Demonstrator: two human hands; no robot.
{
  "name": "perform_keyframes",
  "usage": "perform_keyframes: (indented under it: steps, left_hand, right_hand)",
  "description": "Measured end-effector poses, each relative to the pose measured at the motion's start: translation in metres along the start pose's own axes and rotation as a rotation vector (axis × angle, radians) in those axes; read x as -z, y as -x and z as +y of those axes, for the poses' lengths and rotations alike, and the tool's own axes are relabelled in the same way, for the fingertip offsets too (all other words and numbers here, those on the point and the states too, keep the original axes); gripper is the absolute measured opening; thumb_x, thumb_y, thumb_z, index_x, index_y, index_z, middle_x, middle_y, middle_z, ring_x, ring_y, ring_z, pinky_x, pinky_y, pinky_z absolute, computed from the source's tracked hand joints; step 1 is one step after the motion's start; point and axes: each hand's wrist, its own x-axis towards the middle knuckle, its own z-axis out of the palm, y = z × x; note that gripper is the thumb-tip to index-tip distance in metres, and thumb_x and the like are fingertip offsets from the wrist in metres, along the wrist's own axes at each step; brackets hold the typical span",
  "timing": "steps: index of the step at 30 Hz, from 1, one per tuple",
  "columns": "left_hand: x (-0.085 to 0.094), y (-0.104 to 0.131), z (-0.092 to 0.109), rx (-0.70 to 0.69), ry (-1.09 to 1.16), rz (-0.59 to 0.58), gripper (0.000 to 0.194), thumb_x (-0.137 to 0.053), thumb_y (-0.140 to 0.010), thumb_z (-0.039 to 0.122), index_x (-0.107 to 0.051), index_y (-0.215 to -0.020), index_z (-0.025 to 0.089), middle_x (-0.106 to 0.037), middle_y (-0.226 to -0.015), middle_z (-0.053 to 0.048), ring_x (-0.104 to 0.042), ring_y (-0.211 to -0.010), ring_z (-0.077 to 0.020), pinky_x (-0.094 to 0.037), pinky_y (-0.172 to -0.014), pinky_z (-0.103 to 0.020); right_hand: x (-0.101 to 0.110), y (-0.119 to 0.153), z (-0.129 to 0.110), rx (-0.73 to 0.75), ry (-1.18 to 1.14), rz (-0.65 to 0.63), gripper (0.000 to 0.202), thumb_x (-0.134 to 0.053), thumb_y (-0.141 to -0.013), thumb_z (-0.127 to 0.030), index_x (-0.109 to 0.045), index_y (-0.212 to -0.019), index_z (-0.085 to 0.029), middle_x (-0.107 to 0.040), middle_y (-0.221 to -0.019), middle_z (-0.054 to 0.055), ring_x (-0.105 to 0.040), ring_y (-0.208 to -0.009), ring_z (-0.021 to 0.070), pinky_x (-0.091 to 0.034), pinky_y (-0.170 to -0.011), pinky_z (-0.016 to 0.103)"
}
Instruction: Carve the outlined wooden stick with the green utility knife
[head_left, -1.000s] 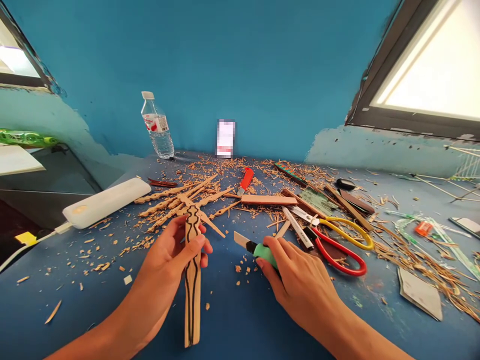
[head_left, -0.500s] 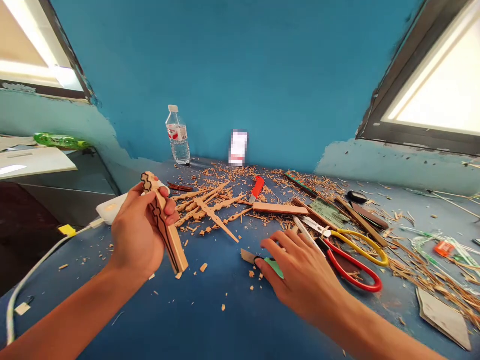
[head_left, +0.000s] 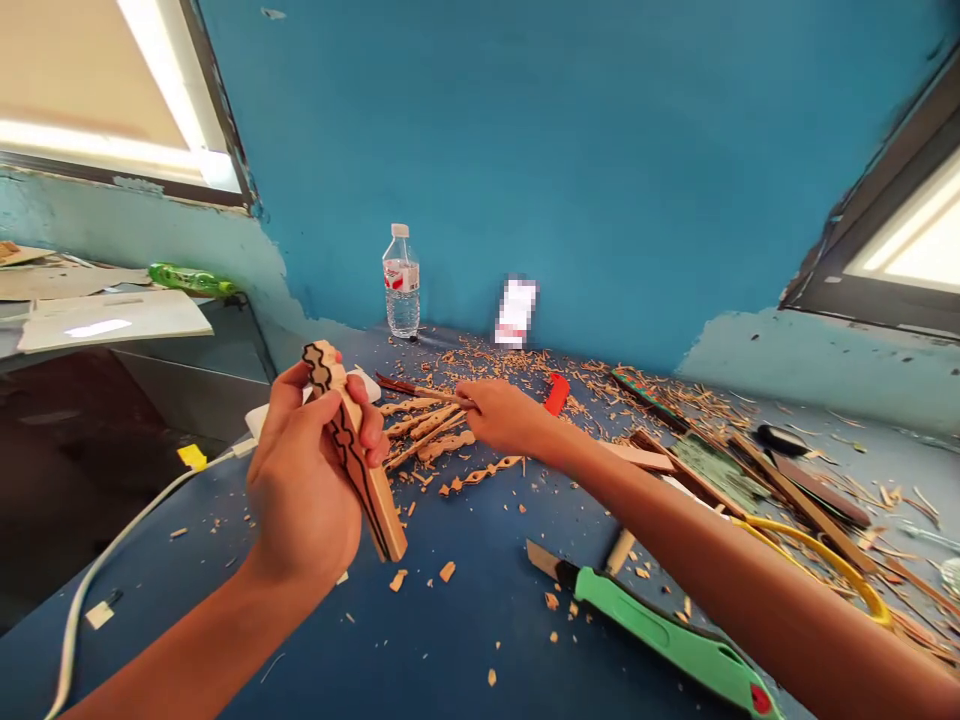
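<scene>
My left hand [head_left: 311,480] is wrapped round a light wooden piece [head_left: 375,500] marked with dark wavy outlines; its lower end points down toward the table. Over the pile of carved wooden strips [head_left: 431,420], my right hand [head_left: 499,412] has its fingers pinched on a thin wooden strip [head_left: 442,396]. A green utility knife [head_left: 660,635] with its blade out lies on the table below my right forearm. One wavy carved strip [head_left: 480,475] rests apart, nearer to me than the pile.
A water bottle [head_left: 403,285] stands by the wall, left of a blurred white object [head_left: 516,312]. Wood shavings surround a red cutter [head_left: 556,393]. Yellow scissor handles [head_left: 832,555] and wood pieces [head_left: 799,500] lie right. A white cable [head_left: 120,545] runs along the left.
My right hand has left the green knife on the table, reached forward to the pile and pinched a strip. The view has shifted; my left hand still holds the marked piece.
</scene>
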Motion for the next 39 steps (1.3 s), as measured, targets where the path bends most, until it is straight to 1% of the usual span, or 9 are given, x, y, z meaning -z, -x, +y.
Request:
perform_keyframes:
  steps: [2, 5, 7, 15, 22, 28, 31, 35, 39]
  left_hand:
    - [-0.001, 0.003, 0.003, 0.002, 0.004, -0.001, 0.025, -0.059, -0.082, 0.009, -0.063, -0.103, 0.022, -0.060, -0.081, 0.002, -0.050, -0.052, -0.0099, -0.044, -0.043, -0.018]
    - [-0.002, 0.007, 0.004, 0.021, 0.003, -0.017, 0.027, -0.062, -0.081, 0.008, -0.063, -0.105, 0.021, -0.061, -0.083, 0.001, -0.052, -0.053, -0.0099, -0.045, -0.045, -0.018]
    - [-0.003, 0.008, 0.003, 0.032, -0.004, -0.018, 0.026, -0.063, -0.081, 0.009, -0.063, -0.105, 0.020, -0.061, -0.083, 0.001, -0.052, -0.053, -0.0099, -0.045, -0.044, -0.018]
    - [-0.002, 0.011, 0.002, 0.025, -0.019, -0.025, 0.023, -0.060, -0.085, 0.009, -0.063, -0.104, 0.020, -0.061, -0.082, 0.001, -0.051, -0.052, -0.0096, -0.046, -0.046, -0.019]
    - [-0.003, 0.017, 0.005, -0.068, -0.067, -0.065, 0.025, -0.056, -0.088, 0.009, -0.064, -0.107, 0.024, -0.063, -0.084, 0.001, -0.054, -0.054, -0.0112, -0.046, -0.048, -0.021]
    - [0.000, 0.047, -0.007, -0.205, -0.234, -0.223, 0.025, -0.067, -0.093, 0.020, -0.071, -0.111, 0.037, -0.065, -0.079, 0.003, -0.056, -0.055, -0.0154, -0.045, -0.046, -0.028]
    - [0.007, 0.062, -0.017, -0.213, -0.296, -0.302, 0.019, -0.069, -0.098, 0.031, -0.074, -0.115, 0.038, -0.067, -0.078, 0.001, -0.058, -0.061, -0.0160, -0.049, -0.055, -0.029]
    - [0.019, 0.068, -0.024, -0.168, -0.406, -0.402, 0.022, -0.064, -0.103, 0.034, -0.073, -0.121, 0.042, -0.066, -0.078, 0.001, -0.055, -0.059, -0.0161, -0.044, -0.054, -0.031]
    - [0.026, 0.070, -0.026, -0.109, -0.472, -0.416, 0.021, -0.065, -0.101, 0.038, -0.077, -0.117, 0.034, -0.067, -0.076, -0.004, -0.058, -0.063, -0.0214, -0.045, -0.059, -0.035]
  right_hand:
    - [0.007, -0.016, 0.006, 0.131, -0.018, -0.053, 0.052, -0.075, -0.101, -0.042, -0.061, -0.146, -0.020, -0.062, -0.148, 0.012, -0.066, -0.126, 0.0295, -0.056, -0.106, 0.052]
    - [0.011, -0.040, 0.010, 0.279, -0.024, -0.200, 0.103, -0.099, -0.072, -0.047, -0.050, -0.160, -0.022, -0.049, -0.165, 0.015, -0.058, -0.141, 0.0316, -0.051, -0.115, 0.043]
    - [0.012, -0.051, 0.010, 0.330, -0.010, -0.264, 0.118, -0.104, -0.062, -0.041, -0.047, -0.163, -0.021, -0.046, -0.168, 0.015, -0.053, -0.147, 0.0318, -0.048, -0.117, 0.039]
    - [0.013, -0.046, -0.005, 0.375, 0.151, -0.270, 0.028, -0.076, -0.101, -0.035, -0.071, -0.122, -0.017, -0.072, -0.122, 0.008, -0.071, -0.108, 0.0250, -0.060, -0.096, 0.048]
    - [0.002, -0.039, -0.003, 0.325, 0.041, -0.103, 0.029, -0.073, -0.103, -0.037, -0.070, -0.124, -0.017, -0.071, -0.127, 0.009, -0.071, -0.111, 0.0253, -0.061, -0.096, 0.048]
    - [0.055, -0.067, 0.033, 0.239, -0.436, 0.279, 0.029, -0.069, -0.106, -0.039, -0.067, -0.125, -0.017, -0.071, -0.114, 0.006, -0.071, -0.092, 0.0194, -0.063, -0.080, 0.038]
    - [0.063, -0.083, 0.047, 0.225, -0.721, 0.415, 0.028, -0.065, -0.109, -0.041, -0.067, -0.123, -0.017, -0.071, -0.107, 0.004, -0.070, -0.082, 0.0158, -0.062, -0.072, 0.032]
    - [0.029, -0.095, 0.056, 0.224, -0.993, 0.462, 0.031, -0.067, -0.107, -0.041, -0.067, -0.126, -0.017, -0.071, -0.111, 0.005, -0.070, -0.084, 0.0168, -0.063, -0.073, 0.033]
    - [-0.009, -0.103, 0.060, 0.208, -1.123, 0.375, 0.031, -0.070, -0.106, -0.039, -0.067, -0.127, -0.017, -0.071, -0.116, 0.007, -0.072, -0.091, 0.0191, -0.064, -0.078, 0.037]
